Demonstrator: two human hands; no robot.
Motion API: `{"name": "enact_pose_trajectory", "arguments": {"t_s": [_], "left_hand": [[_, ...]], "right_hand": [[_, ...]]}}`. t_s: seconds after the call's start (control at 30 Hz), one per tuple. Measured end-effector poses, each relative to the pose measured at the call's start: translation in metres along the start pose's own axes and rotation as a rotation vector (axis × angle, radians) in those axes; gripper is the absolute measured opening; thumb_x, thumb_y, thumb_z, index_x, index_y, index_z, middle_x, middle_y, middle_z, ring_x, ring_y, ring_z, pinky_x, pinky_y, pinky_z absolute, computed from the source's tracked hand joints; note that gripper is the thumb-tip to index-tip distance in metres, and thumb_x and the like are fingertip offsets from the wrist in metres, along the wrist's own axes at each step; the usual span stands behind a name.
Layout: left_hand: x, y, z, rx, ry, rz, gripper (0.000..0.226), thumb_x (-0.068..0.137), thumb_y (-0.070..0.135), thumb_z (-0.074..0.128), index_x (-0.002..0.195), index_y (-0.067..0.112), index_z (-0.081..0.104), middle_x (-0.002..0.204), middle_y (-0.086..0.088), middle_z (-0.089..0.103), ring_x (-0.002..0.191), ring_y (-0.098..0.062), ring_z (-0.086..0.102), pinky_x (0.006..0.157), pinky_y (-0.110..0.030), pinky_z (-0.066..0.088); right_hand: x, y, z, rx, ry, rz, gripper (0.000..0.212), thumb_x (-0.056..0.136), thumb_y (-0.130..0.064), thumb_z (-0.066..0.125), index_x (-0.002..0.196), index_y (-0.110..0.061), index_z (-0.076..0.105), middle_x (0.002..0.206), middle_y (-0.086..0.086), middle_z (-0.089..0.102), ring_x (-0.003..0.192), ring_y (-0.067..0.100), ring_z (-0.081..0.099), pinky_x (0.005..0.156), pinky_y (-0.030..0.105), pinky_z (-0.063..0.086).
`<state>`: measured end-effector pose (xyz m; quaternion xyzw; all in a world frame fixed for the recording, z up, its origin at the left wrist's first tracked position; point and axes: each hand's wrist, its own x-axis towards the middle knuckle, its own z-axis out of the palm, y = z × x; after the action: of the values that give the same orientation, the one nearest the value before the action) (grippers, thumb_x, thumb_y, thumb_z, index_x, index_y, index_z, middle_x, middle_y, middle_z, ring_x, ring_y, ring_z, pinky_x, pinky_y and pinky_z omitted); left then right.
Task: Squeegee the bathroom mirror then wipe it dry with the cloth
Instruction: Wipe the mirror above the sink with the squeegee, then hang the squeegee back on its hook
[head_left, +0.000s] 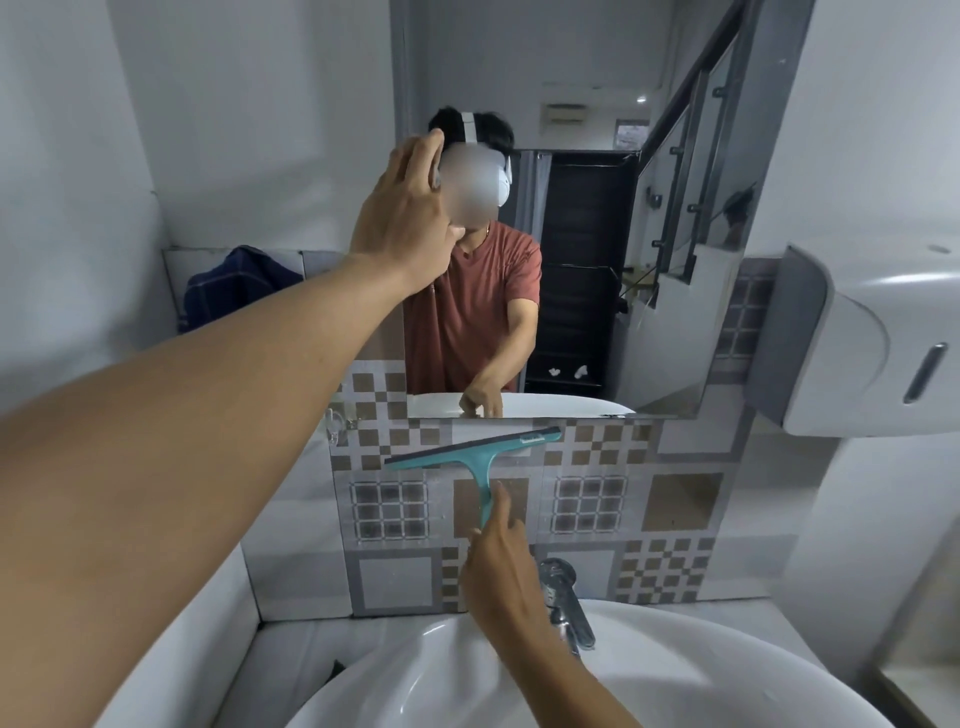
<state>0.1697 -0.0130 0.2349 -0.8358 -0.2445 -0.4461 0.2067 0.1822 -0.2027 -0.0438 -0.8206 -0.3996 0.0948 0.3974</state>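
The bathroom mirror (597, 218) hangs on the wall above a patterned tile backsplash. My right hand (501, 566) grips the handle of a teal squeegee (480, 452), whose blade lies tilted against the tiles just below the mirror's bottom edge. My left hand (410, 208) is stretched out flat against the mirror's left edge, fingers apart and holding nothing. A dark blue checked cloth (234, 286) is draped on the ledge to the left of the mirror.
A white basin (447, 686) sits below with a chrome tap (566, 597) right of my right hand. A white paper dispenser (878, 343) juts out from the right wall. A small clear hook (335, 421) sticks to the tiles on the left.
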Motion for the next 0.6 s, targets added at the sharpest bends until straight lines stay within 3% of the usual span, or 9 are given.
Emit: {"name": "enact_pose_trajectory", "arguments": {"t_s": [0.07, 0.13, 0.27, 0.33, 0.43, 0.53, 0.6], "left_hand": [[-0.011, 0.004, -0.006, 0.013, -0.004, 0.012, 0.066, 0.091, 0.035, 0.067, 0.146, 0.006, 0.046, 0.156, -0.012, 0.028, 0.144, -0.03, 0.027, 0.111, -0.044, 0.042], [-0.028, 0.011, -0.013, -0.033, 0.014, 0.031, 0.054, 0.091, 0.03, 0.067, 0.138, 0.007, 0.055, 0.153, -0.015, 0.034, 0.139, -0.035, 0.035, 0.106, -0.047, 0.045], [-0.083, 0.033, -0.02, -0.253, -0.04, 0.078, 0.045, 0.091, 0.018, 0.066, 0.136, 0.013, 0.059, 0.134, -0.013, 0.058, 0.119, -0.031, 0.056, 0.099, -0.042, 0.053], [-0.113, 0.049, -0.024, -0.346, -0.185, 0.076, 0.037, 0.093, 0.016, 0.065, 0.13, 0.013, 0.064, 0.124, -0.01, 0.068, 0.114, -0.026, 0.062, 0.1, -0.032, 0.048], [-0.144, 0.078, -0.038, -0.515, -0.436, 0.016, 0.03, 0.095, 0.013, 0.064, 0.124, 0.014, 0.069, 0.114, -0.006, 0.074, 0.103, -0.021, 0.068, 0.093, -0.029, 0.05], [-0.162, 0.104, -0.044, -0.6, -0.58, -0.002, 0.033, 0.095, 0.012, 0.064, 0.126, 0.019, 0.069, 0.127, -0.003, 0.07, 0.118, -0.019, 0.062, 0.099, -0.029, 0.043], [-0.169, 0.114, -0.042, -0.587, -0.634, 0.014, 0.032, 0.093, 0.014, 0.067, 0.124, 0.025, 0.071, 0.127, 0.001, 0.07, 0.12, -0.02, 0.059, 0.094, -0.034, 0.046]], "right_hand": [[-0.003, 0.004, -0.015, 0.066, -0.009, 0.028, 0.038, 0.104, -0.008, 0.045, 0.137, -0.02, 0.031, 0.102, 0.005, 0.056, 0.079, 0.016, 0.061, 0.063, 0.027, 0.057], [-0.005, 0.009, -0.035, 0.063, -0.028, 0.034, 0.022, 0.104, -0.012, 0.047, 0.122, -0.019, 0.037, 0.1, 0.003, 0.06, 0.077, 0.014, 0.062, 0.059, 0.026, 0.055], [-0.008, 0.01, -0.089, -0.045, -0.102, 0.004, 0.023, 0.098, -0.013, 0.06, 0.118, -0.017, 0.049, 0.097, 0.001, 0.064, 0.082, 0.015, 0.068, 0.073, 0.033, 0.062], [-0.009, 0.004, -0.12, -0.068, -0.133, -0.004, 0.023, 0.095, -0.014, 0.065, 0.117, -0.017, 0.057, 0.096, 0.0, 0.068, 0.079, 0.014, 0.07, 0.072, 0.032, 0.063], [-0.009, -0.011, -0.163, -0.157, -0.142, -0.076, 0.025, 0.087, -0.018, 0.078, 0.11, -0.02, 0.067, 0.093, -0.003, 0.072, 0.074, 0.012, 0.07, 0.066, 0.027, 0.061], [-0.011, -0.031, -0.197, -0.281, -0.182, -0.17, 0.028, 0.08, -0.021, 0.085, 0.106, -0.022, 0.074, 0.079, -0.013, 0.065, 0.058, 0.001, 0.058, 0.054, 0.018, 0.045], [-0.011, -0.041, -0.216, -0.339, -0.225, -0.217, 0.027, 0.077, -0.023, 0.087, 0.101, -0.023, 0.077, 0.077, -0.013, 0.068, 0.05, -0.001, 0.056, 0.053, 0.017, 0.044]]}}
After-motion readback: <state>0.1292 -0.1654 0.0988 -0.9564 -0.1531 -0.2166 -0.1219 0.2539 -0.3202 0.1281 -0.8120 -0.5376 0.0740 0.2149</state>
